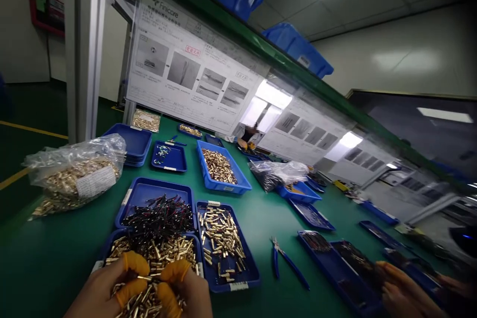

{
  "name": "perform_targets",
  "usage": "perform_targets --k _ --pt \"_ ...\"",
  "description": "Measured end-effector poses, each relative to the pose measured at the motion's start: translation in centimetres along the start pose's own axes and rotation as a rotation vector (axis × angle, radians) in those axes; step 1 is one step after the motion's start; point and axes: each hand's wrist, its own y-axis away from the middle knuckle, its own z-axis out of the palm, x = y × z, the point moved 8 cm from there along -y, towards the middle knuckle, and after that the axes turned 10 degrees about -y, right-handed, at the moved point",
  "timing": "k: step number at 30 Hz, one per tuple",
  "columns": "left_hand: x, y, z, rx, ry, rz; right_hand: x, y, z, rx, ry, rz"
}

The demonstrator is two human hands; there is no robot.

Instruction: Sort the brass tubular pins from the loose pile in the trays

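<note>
Yellow finger cots cover the fingertips of both hands, low over a blue tray (200,248) heaped with small brass tubes (175,248). My left hand (112,285) is closed, with a brass tube (143,278) between thumb and forefinger. Beside it my right hand (188,285) curls in a pinch; what lies between its fingers is hidden. Just beyond, a bundle of black wires with some red strands (164,216) rests in another blue tray (160,186) and spills over the brass tubes. To the right, more brass tubes (221,233) lie in a narrow blue tray (253,271).
Blue-handled pliers (286,261) lie right on the green table. A bag of brass parts (85,174) stands left; a blue bin (242,184) of brass parts sits farther back. A co-worker's hand (402,288) is at far right, another person (249,134) across. A green shelf rail (305,77) crosses overhead.
</note>
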Motion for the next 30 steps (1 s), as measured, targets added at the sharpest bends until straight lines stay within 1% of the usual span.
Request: perform_targets --k 1,2,4,6,9,10,12,16,18,19,20,21,23,24,26,27,28,29,30 --pt "0.4 0.1 -0.3 0.025 -0.031 -0.003 0.1 0.0 -0.1 0.015 -0.022 0.008" --pt "0.9 0.3 -0.3 0.013 -0.057 0.011 0.2 0.1 0.0 0.021 -0.052 0.023" --pt "2.1 0.6 -0.6 0.033 -0.106 0.071 0.5 0.2 0.4 0.013 -0.123 0.069" --pt "2.7 0.8 -0.4 -0.002 -0.146 0.084 0.7 0.5 0.9 0.000 -0.170 0.113" --pt "3.0 1.1 -0.1 -0.048 -0.177 0.099 0.9 0.6 1.4 -0.026 -0.211 0.190" --pt "3.1 1.2 -0.1 -0.052 -0.185 0.108 1.0 0.7 1.7 -0.050 -0.265 0.237" --pt "3.4 1.6 -0.1 -0.070 -0.201 0.142 1.2 0.8 2.5 -0.109 -0.444 0.338" --pt "4.9 2.6 0.4 -0.156 -0.209 0.270 1.2 1.0 4.4 -0.205 -0.834 0.493" --pt "5.3 2.8 0.5 -0.176 -0.218 0.321 0.9 1.3 4.9 -0.246 -0.928 0.541" --pt "5.4 2.8 0.6 -0.181 -0.229 0.340 0.8 1.3 4.7 -0.256 -0.930 0.543" --pt "5.3 2.8 0.8 -0.189 -0.249 0.354 0.6 1.2 4.2 -0.261 -0.898 0.531" --pt "5.2 2.6 1.0 -0.198 -0.282 0.367 0.5 0.9 3.1 -0.257 -0.840 0.508" --pt "4.9 2.3 1.6 -0.222 -0.402 0.394 0.5 -0.2 -0.1 -0.225 -0.644 0.440" --pt "4.7 2.2 2.0 -0.237 -0.488 0.399 0.5 -1.0 -2.2 -0.187 -0.515 0.390" --pt "4.4 2.0 2.6 -0.272 -0.666 0.402 0.3 -2.9 -6.6 -0.062 -0.110 0.272" --pt "4.4 1.9 2.8 -0.287 -0.737 0.402 -0.1 -3.8 -8.3 0.002 0.130 0.221" --pt "4.4 1.9 3.0 -0.297 -0.790 0.399 -0.6 -4.6 -9.0 0.036 0.346 0.169" --pt "4.4 2.0 3.1 -0.301 -0.821 0.400 -1.1 -5.4 -8.5 0.002 0.499 0.113" --pt "4.5 2.0 3.2 -0.297 -0.834 0.408 -1.7 -6.0 -7.2 -0.054 0.582 0.032"
